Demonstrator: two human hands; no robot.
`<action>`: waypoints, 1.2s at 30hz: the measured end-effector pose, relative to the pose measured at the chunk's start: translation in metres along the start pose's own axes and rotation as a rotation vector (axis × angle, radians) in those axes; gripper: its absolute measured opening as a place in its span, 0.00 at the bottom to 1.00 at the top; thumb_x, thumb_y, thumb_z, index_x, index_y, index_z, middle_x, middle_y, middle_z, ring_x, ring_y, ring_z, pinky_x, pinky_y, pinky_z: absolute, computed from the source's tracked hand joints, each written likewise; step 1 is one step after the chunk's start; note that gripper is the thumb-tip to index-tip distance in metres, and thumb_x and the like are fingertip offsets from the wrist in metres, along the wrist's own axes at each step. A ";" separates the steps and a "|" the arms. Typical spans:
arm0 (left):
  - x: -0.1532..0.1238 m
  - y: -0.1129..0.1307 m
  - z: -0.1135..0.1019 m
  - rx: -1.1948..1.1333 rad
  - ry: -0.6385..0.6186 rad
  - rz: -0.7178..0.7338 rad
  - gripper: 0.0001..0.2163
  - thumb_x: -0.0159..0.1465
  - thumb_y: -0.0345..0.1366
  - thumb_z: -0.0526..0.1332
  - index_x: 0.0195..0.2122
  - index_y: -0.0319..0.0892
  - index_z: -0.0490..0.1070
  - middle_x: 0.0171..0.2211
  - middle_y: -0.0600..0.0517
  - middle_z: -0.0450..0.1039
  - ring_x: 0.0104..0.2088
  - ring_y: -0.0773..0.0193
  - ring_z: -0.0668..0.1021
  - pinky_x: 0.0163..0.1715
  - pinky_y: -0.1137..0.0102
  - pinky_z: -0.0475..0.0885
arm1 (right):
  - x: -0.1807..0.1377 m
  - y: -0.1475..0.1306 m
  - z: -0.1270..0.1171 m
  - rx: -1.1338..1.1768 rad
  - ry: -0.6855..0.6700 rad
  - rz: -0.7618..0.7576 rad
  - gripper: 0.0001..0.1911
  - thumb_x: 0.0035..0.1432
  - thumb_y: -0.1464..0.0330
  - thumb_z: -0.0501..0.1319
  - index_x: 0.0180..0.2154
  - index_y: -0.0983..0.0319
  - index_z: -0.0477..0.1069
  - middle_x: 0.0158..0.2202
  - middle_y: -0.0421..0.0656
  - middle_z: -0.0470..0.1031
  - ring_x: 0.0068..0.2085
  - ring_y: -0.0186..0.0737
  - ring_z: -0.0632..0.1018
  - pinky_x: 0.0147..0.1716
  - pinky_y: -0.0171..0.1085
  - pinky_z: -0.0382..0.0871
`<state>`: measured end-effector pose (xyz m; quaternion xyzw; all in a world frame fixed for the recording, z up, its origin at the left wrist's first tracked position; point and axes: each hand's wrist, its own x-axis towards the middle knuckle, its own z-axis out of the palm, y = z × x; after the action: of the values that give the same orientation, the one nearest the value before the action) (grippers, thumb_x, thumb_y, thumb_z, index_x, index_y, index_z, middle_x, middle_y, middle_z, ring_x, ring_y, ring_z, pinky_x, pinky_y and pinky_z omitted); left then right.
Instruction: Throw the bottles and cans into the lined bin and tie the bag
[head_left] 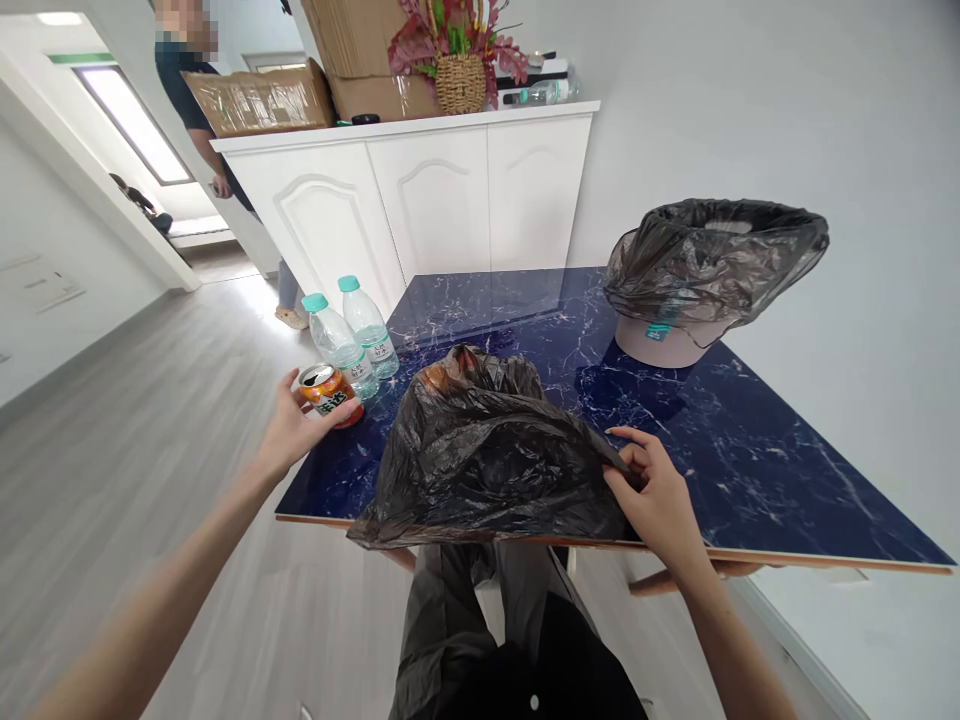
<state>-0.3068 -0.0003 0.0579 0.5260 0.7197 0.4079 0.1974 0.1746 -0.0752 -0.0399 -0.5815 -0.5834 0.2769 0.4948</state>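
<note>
A black rubbish bag (480,450) lies on the near part of the dark blue marble table (750,460), with something orange-brown showing at its top. My right hand (656,500) pinches the bag's right edge, fingers closed on the plastic. My left hand (292,425) is wrapped round an orange drinks can (328,392) that stands at the table's left edge. Two clear water bottles (352,335) with teal caps stand just behind the can.
A bin (660,340) lined with a black bag (712,255) stands at the table's far right, by the wall. Behind the table is a white cabinet (420,190) with cardboard boxes and a flower basket on top. A person (195,110) stands at its left.
</note>
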 end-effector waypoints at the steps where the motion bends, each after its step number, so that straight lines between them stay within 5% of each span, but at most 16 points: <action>1: 0.001 -0.001 0.002 -0.035 -0.012 -0.002 0.58 0.52 0.48 0.81 0.76 0.41 0.46 0.71 0.32 0.67 0.69 0.41 0.74 0.68 0.49 0.70 | 0.000 -0.001 0.000 -0.003 0.001 0.000 0.23 0.64 0.62 0.63 0.60 0.58 0.68 0.31 0.36 0.67 0.33 0.42 0.74 0.37 0.39 0.69; 10: 0.009 -0.006 0.027 -0.047 0.034 0.132 0.45 0.52 0.46 0.79 0.66 0.43 0.57 0.66 0.37 0.71 0.67 0.45 0.76 0.69 0.53 0.70 | 0.001 -0.002 0.000 0.004 0.015 0.001 0.23 0.62 0.63 0.63 0.58 0.58 0.69 0.30 0.35 0.67 0.32 0.41 0.74 0.35 0.39 0.68; 15: 0.007 -0.004 0.027 -0.056 0.054 0.102 0.53 0.54 0.46 0.79 0.73 0.43 0.47 0.68 0.35 0.69 0.70 0.44 0.73 0.71 0.51 0.68 | 0.001 -0.003 0.001 0.020 0.012 0.013 0.23 0.62 0.63 0.63 0.58 0.58 0.69 0.29 0.34 0.66 0.31 0.41 0.73 0.36 0.39 0.68; 19: -0.034 0.020 0.032 0.021 0.447 0.389 0.41 0.64 0.49 0.71 0.71 0.44 0.51 0.75 0.33 0.55 0.76 0.45 0.62 0.74 0.49 0.62 | 0.000 -0.005 0.001 0.026 0.017 0.022 0.23 0.62 0.63 0.63 0.58 0.58 0.69 0.30 0.35 0.67 0.32 0.42 0.73 0.36 0.40 0.67; 21: -0.072 0.043 0.041 0.052 0.546 0.649 0.30 0.67 0.44 0.69 0.66 0.47 0.60 0.70 0.37 0.61 0.72 0.45 0.68 0.71 0.47 0.67 | -0.001 -0.005 0.001 0.024 0.021 0.025 0.23 0.63 0.62 0.63 0.58 0.57 0.69 0.30 0.35 0.67 0.32 0.42 0.73 0.37 0.40 0.68; 22: -0.093 0.056 0.047 0.050 0.446 0.772 0.22 0.69 0.40 0.66 0.62 0.49 0.64 0.64 0.41 0.69 0.67 0.48 0.73 0.68 0.47 0.70 | -0.001 -0.006 0.000 0.024 0.023 0.027 0.23 0.63 0.62 0.63 0.58 0.57 0.69 0.30 0.35 0.67 0.32 0.41 0.73 0.37 0.40 0.68; 23: -0.114 0.069 0.054 0.061 0.200 0.869 0.15 0.73 0.36 0.61 0.59 0.51 0.67 0.59 0.44 0.74 0.63 0.52 0.77 0.65 0.51 0.74 | -0.001 -0.006 0.000 0.029 0.024 0.028 0.23 0.63 0.62 0.64 0.58 0.58 0.69 0.30 0.35 0.67 0.32 0.41 0.73 0.36 0.40 0.67; 25: -0.147 0.090 0.070 0.165 -0.447 1.001 0.16 0.76 0.34 0.57 0.64 0.51 0.67 0.60 0.46 0.78 0.63 0.58 0.79 0.64 0.59 0.77 | 0.000 -0.006 -0.002 0.062 0.017 0.029 0.23 0.63 0.62 0.64 0.58 0.58 0.69 0.29 0.35 0.66 0.31 0.41 0.71 0.35 0.40 0.67; 27: -0.163 0.101 0.087 0.220 -0.726 0.999 0.22 0.78 0.37 0.56 0.72 0.46 0.60 0.69 0.43 0.72 0.70 0.58 0.73 0.70 0.59 0.72 | 0.000 -0.007 -0.003 0.113 0.016 0.035 0.23 0.63 0.61 0.65 0.58 0.58 0.69 0.29 0.35 0.65 0.31 0.41 0.71 0.33 0.39 0.65; 30: -0.155 0.096 0.111 0.228 -0.699 0.895 0.22 0.81 0.39 0.51 0.74 0.42 0.58 0.72 0.42 0.68 0.73 0.56 0.70 0.72 0.56 0.70 | 0.000 -0.008 -0.005 0.167 0.029 0.045 0.23 0.64 0.61 0.65 0.58 0.58 0.70 0.30 0.35 0.65 0.30 0.40 0.69 0.30 0.38 0.64; 36: -0.091 0.079 0.112 0.508 -0.401 0.664 0.16 0.78 0.37 0.48 0.51 0.41 0.77 0.51 0.38 0.84 0.56 0.46 0.85 0.64 0.52 0.76 | -0.001 -0.013 -0.006 0.278 0.015 0.040 0.22 0.64 0.62 0.66 0.58 0.57 0.69 0.30 0.35 0.64 0.29 0.38 0.69 0.29 0.37 0.63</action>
<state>-0.1463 -0.0318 0.0414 0.8281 0.5372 0.1503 0.0563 0.1746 -0.0794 -0.0264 -0.5209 -0.5242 0.3602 0.5694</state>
